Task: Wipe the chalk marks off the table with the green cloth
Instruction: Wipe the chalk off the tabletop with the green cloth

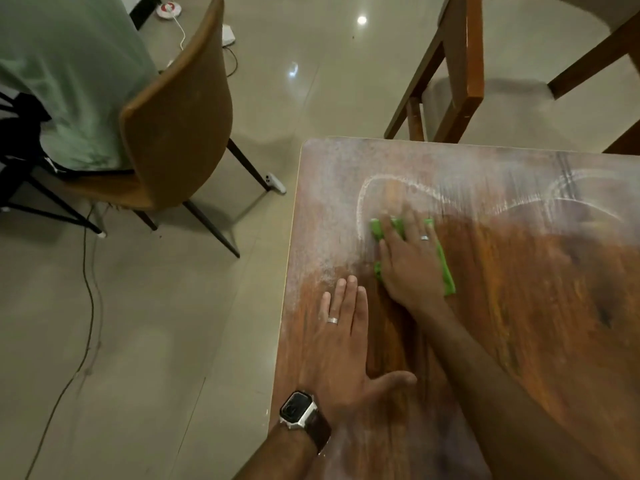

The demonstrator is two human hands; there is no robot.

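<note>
The green cloth (446, 271) is seen folded flat on the wooden surface (519, 306), near its left edge and toward the far half. It is pinned beneath the right hand (408, 261), whose palm and spread fingers are laid over it; green is visible between the fingertips at the far end, along the thumb side at left, and as a long strip down the little-finger side at right. The cloth is pressed, not pinched: the fingers are held straight and apart, though their tips are motion-blurred. A ring (424, 238) is worn on one finger of this hand.

The chalk marks (381, 183) are recorded as a white curved line looping just beyond and to the left of the cloth, with a second loop further right; a pale chalk haze is spread over the far-left corner. The wood nearer the person is shown darker and cleaner.

The left hand (343, 341) is laid flat on the surface just beside and nearer than the right hand, fingers straight and together, thumb out to the right, nothing held. A band ring (332, 320) and a wristwatch (298, 408) are worn on it.

Off the surface, a tan chair (180, 109) is noted at left on the tiled floor (156, 306), with a cable (90, 289) running across it. A wooden chair frame (460, 64) is noted beyond the far edge.
</note>
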